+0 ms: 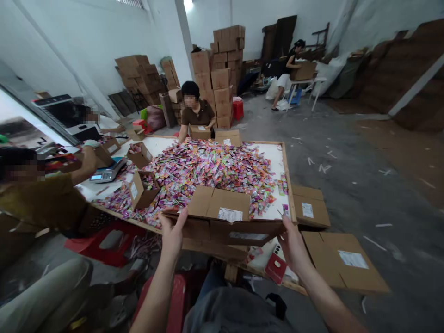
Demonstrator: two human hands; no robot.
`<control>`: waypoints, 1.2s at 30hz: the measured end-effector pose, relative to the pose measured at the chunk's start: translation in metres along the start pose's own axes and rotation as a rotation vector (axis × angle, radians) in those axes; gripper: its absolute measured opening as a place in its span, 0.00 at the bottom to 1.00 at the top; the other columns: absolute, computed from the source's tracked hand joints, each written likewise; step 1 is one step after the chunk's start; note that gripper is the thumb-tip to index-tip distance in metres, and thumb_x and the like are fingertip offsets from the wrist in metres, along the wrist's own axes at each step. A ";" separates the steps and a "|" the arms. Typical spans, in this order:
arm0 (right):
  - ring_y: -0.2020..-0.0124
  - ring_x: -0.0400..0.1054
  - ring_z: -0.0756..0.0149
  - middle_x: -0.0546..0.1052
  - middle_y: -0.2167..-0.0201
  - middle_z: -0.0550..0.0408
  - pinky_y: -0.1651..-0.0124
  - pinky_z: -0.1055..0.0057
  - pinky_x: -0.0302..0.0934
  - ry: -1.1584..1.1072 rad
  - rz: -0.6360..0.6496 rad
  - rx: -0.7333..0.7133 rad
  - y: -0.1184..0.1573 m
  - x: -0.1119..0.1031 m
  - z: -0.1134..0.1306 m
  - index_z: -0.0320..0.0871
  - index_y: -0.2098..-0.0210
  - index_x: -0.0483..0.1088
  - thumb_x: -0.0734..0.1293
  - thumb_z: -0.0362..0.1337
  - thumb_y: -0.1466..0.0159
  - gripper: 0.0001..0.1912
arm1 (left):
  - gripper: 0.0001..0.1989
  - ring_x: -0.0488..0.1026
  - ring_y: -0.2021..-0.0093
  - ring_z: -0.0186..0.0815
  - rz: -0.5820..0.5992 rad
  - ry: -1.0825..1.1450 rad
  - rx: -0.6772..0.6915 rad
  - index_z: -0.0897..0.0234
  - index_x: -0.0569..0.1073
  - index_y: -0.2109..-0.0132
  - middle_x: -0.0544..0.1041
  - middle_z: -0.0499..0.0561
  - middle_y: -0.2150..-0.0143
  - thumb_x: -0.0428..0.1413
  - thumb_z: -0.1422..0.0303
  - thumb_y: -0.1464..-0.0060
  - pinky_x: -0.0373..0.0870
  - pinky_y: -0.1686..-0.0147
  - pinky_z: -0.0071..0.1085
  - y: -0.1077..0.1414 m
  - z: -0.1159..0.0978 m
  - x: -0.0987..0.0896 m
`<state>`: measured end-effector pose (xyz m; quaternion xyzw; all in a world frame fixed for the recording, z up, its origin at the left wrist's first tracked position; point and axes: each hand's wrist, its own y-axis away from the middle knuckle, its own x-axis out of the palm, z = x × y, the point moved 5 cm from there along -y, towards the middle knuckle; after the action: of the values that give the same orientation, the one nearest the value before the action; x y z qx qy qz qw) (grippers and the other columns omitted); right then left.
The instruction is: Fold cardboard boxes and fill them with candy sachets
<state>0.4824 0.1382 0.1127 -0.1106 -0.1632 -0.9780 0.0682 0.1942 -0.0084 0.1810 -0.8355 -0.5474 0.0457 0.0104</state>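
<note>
A brown cardboard box (199, 230) spans the space between my hands at the near edge of the table. My left hand (173, 231) grips its left end, thumb on top. At the right end, my right hand (293, 243) is closed on the box too. A white label (256, 236) shows on its shaded side. Just behind it is a carton panel with a label (230, 214); whether it belongs to the same box I cannot tell. Beyond lies a large heap of small colourful packets (211, 166) on the white table (274, 152).
An open carton (144, 190) and a digital scale (108, 171) are on the left, by a seated co-worker (41, 199). Another person (197, 113) works across the table. Closed cartons (342, 259) stand at right. A red phone-like object (276, 267) lies near my right hand.
</note>
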 end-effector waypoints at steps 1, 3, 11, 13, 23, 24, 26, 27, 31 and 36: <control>0.60 0.72 0.57 0.78 0.69 0.54 0.62 0.67 0.66 -0.013 -0.049 0.037 -0.006 0.002 0.005 0.48 0.66 0.70 0.66 0.58 0.46 0.20 | 0.27 0.67 0.55 0.39 0.027 0.010 0.002 0.56 0.58 0.61 0.64 0.49 0.60 0.61 0.48 0.60 0.63 0.48 0.38 -0.002 0.000 0.002; 0.61 0.72 0.58 0.78 0.67 0.55 0.66 0.70 0.66 -0.015 -0.129 0.084 -0.021 0.006 0.019 0.48 0.65 0.70 0.67 0.56 0.47 0.19 | 0.27 0.67 0.56 0.39 0.052 0.039 -0.008 0.56 0.57 0.61 0.64 0.48 0.61 0.61 0.49 0.60 0.65 0.50 0.37 -0.007 -0.001 0.005; 0.59 0.70 0.59 0.78 0.61 0.58 0.69 0.71 0.64 -0.023 -0.207 0.073 -0.038 0.068 0.052 0.49 0.62 0.68 0.68 0.53 0.49 0.20 | 0.25 0.69 0.60 0.38 0.074 0.203 -0.105 0.57 0.58 0.62 0.66 0.47 0.64 0.63 0.62 0.66 0.68 0.56 0.36 -0.092 -0.019 0.039; 0.56 0.69 0.59 0.78 0.60 0.58 0.65 0.72 0.64 -0.033 -0.176 0.010 -0.028 0.093 0.052 0.49 0.62 0.68 0.71 0.51 0.51 0.21 | 0.23 0.68 0.66 0.36 -0.006 0.278 -0.207 0.56 0.57 0.64 0.66 0.45 0.67 0.62 0.64 0.66 0.69 0.63 0.35 -0.123 -0.014 0.043; 0.67 0.69 0.61 0.77 0.66 0.57 0.71 0.70 0.63 -0.048 -0.385 0.215 -0.059 0.098 0.029 0.51 0.65 0.68 0.67 0.49 0.48 0.14 | 0.28 0.71 0.52 0.43 0.557 0.094 -0.189 0.55 0.65 0.54 0.74 0.49 0.57 0.64 0.61 0.65 0.68 0.53 0.37 -0.116 0.007 0.042; 0.67 0.70 0.60 0.77 0.65 0.55 0.70 0.68 0.64 -0.027 -0.342 0.239 -0.059 0.102 0.027 0.51 0.63 0.69 0.67 0.49 0.48 0.15 | 0.29 0.71 0.51 0.45 0.669 0.117 -0.243 0.54 0.66 0.53 0.75 0.50 0.55 0.65 0.62 0.65 0.68 0.52 0.37 -0.105 0.012 0.044; 0.67 0.71 0.58 0.78 0.64 0.53 0.68 0.65 0.65 -0.004 -0.249 0.278 -0.054 0.113 0.023 0.50 0.60 0.71 0.68 0.51 0.47 0.18 | 0.30 0.70 0.47 0.47 0.843 0.190 -0.342 0.53 0.67 0.50 0.75 0.51 0.50 0.64 0.61 0.63 0.68 0.49 0.39 -0.091 0.020 0.050; 0.67 0.72 0.58 0.79 0.63 0.52 0.67 0.65 0.66 -0.004 -0.218 0.287 -0.049 0.116 0.022 0.51 0.59 0.72 0.68 0.53 0.47 0.20 | 0.30 0.69 0.45 0.48 0.877 0.235 -0.372 0.53 0.67 0.48 0.74 0.51 0.47 0.63 0.60 0.61 0.66 0.47 0.40 -0.091 0.022 0.051; 0.71 0.72 0.61 0.79 0.62 0.52 0.66 0.64 0.67 -0.015 -0.198 0.352 -0.027 0.108 0.013 0.51 0.59 0.74 0.68 0.57 0.47 0.22 | 0.25 0.68 0.44 0.49 0.895 0.336 -0.346 0.55 0.68 0.47 0.72 0.52 0.45 0.56 0.56 0.52 0.64 0.45 0.42 -0.129 0.023 0.059; 0.68 0.74 0.58 0.79 0.63 0.49 0.65 0.62 0.69 0.147 0.002 0.476 -0.019 0.085 -0.012 0.48 0.56 0.74 0.72 0.54 0.49 0.25 | 0.33 0.68 0.45 0.51 1.112 0.203 -0.201 0.59 0.68 0.45 0.72 0.57 0.45 0.60 0.50 0.57 0.64 0.46 0.44 -0.165 0.041 0.076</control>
<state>0.3944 0.1441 0.1164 -0.0201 -0.3834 -0.9173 0.1051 0.0703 0.1255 0.1461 -0.9949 -0.0234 -0.0882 -0.0420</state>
